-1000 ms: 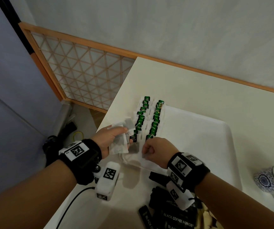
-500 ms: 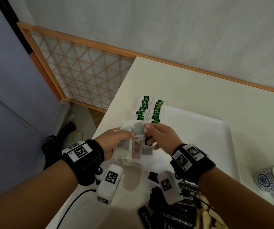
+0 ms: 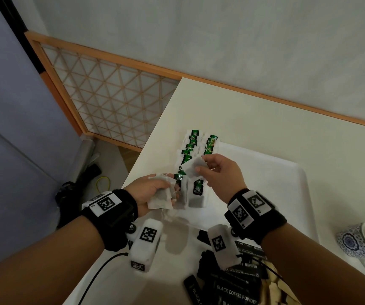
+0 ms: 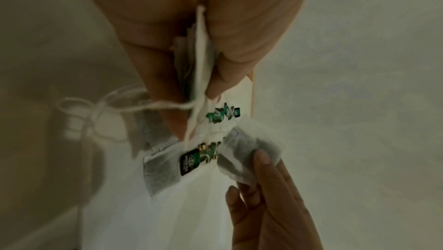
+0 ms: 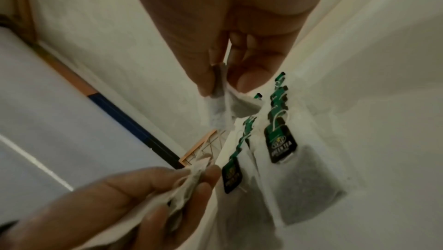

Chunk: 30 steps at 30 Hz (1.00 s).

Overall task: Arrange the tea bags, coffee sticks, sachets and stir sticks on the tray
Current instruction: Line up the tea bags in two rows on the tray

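Two rows of green-tagged tea bags (image 3: 193,148) lie along the left side of the white tray (image 3: 271,179). My left hand (image 3: 153,191) grips a bunch of tea bags (image 3: 162,195) with loose strings, just left of the tray's near corner; the same bunch of tea bags (image 4: 191,61) shows in the left wrist view. My right hand (image 3: 216,172) pinches a single tea bag (image 3: 193,167) by its edge, held above the rows; the right wrist view shows that tea bag (image 5: 221,102) hanging from thumb and fingers. The nearest laid tea bag (image 3: 197,194) has a green tag (image 5: 280,145).
Black coffee powder sticks (image 3: 232,291) lie in a heap at the table's near edge. A blue patterned cup (image 3: 362,241) stands to the right of the tray. The table (image 3: 265,111) ends close to my left hand, with a lattice screen (image 3: 111,100) beyond.
My right hand has taken one tea bag from the bunch in my left hand and lifted it up and forward over the rows. The left hand stayed in place.
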{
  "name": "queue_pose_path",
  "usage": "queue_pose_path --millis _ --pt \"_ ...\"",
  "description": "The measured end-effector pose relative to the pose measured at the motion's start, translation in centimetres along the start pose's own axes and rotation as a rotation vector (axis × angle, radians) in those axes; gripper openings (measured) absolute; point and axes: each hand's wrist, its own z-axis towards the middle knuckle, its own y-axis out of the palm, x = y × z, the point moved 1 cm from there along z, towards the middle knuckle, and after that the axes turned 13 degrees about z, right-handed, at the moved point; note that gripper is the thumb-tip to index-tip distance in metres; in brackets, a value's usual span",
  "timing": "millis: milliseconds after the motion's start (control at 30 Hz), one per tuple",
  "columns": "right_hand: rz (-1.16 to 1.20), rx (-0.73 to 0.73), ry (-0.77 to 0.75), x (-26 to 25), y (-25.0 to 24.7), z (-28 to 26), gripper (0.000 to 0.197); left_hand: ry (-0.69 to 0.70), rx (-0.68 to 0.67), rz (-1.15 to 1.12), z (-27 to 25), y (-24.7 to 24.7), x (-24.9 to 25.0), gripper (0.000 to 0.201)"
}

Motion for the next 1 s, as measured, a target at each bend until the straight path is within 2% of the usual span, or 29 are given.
queue_pose_path --millis 100,167,233,300,367,433,533,667,733,867,1000 --pt "-0.218 -0.065 -0.166 -0.2 0.7 -0.7 0.013 -0.027 -0.043 -0.001 -0.3 0.8 0.3 0.021" --pt "-0.333 -0.214 -0.249 -0.4 1.5 -1.5 0.019 -0.041 -0.064 -0.006 -0.3 1.0 0.3 0.035" --pt "-0.349 -0.349 -0.238 -0.4 2.0 -2.2 0.03 -0.048 -0.122 0.01 -0.3 1.0 0.4 0.05" --pt "-0.288 -0.393 -0.219 -0.4 2.0 -2.5 0.03 -0.027 -0.19 -0.014 -0.4 1.0 0.6 0.044" --pt "-0.12 -0.358 -0.179 -0.2 1.9 -2.5 0.018 0.012 -0.209 -0.086 -0.6 0.9 0.8 0.032" --pt "0.016 -0.284 -0.146 0.2 1.7 -2.1 0.025 0.045 -0.193 -0.107 -0.5 0.8 0.8 0.031" --pt "0.042 -0.174 -0.117 0.5 1.0 -1.2 0.028 0.034 -0.109 -0.119 -0.4 0.4 0.7 0.03" --pt "0.06 -0.231 -0.049 0.7 0.7 -0.7 0.032 0.061 -0.134 -0.1 -0.6 0.9 0.7 0.026" --pt "0.017 -0.224 -0.062 0.8 0.8 -0.8 0.032 0.06 -0.106 -0.089 -0.6 1.0 0.8 0.026" --pt "-0.096 -0.067 -0.084 1.5 -0.5 0.1 0.027 0.066 0.029 -0.109 -0.7 0.5 0.9 0.024" --pt "-0.426 -0.125 -0.097 2.0 -1.3 1.1 0.021 0.068 0.149 -0.178 -0.9 -0.9 1.3 0.022"
